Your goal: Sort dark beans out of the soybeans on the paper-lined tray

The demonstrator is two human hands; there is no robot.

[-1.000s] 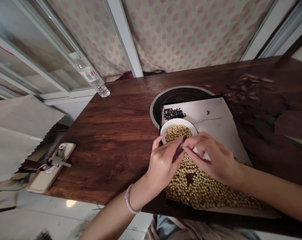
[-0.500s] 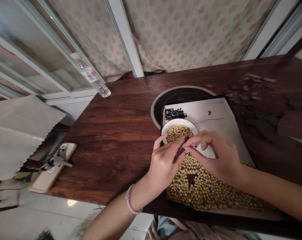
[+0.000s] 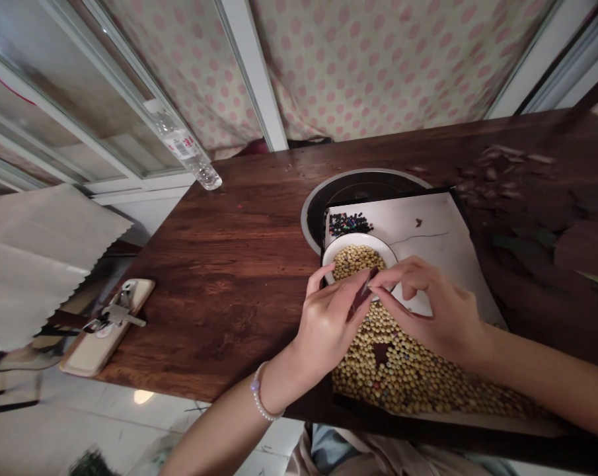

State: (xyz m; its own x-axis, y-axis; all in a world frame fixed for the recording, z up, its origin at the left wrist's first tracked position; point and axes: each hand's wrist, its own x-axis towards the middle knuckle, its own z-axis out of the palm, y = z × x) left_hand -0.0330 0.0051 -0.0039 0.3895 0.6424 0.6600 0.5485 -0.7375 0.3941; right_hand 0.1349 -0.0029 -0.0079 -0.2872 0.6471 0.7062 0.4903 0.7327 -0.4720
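Between the thumb and fingers of my left hand (image 3: 324,322) is a small, flat, dark reddish-brown piece (image 3: 363,291). My right hand (image 3: 437,311) meets it from the right, thumb and forefinger pinched at the piece's edge. Whatever lies between those right fingertips is too small to make out. Just beyond both hands a white bowl (image 3: 328,251) holds yellowish beads (image 3: 357,260). Below them, many more yellowish beads (image 3: 408,383) cover the near part of a white-lined, black-edged tray (image 3: 452,218). A pearl bracelet (image 3: 257,395) circles my left wrist.
Small black beads (image 3: 348,223) and a thin dark thread (image 3: 420,236) lie in the tray's far part. A round dark pan (image 3: 311,211) sits under its far corner. Dark pieces (image 3: 501,172) are heaped at right. A plastic bottle (image 3: 187,149) and a clipped pale board (image 3: 88,354) are left.
The view has shifted slightly. My hands keep nearly the same pose at the dark piece; a tiny pale bead-like spot at my right fingertips earlier no longer shows clearly.
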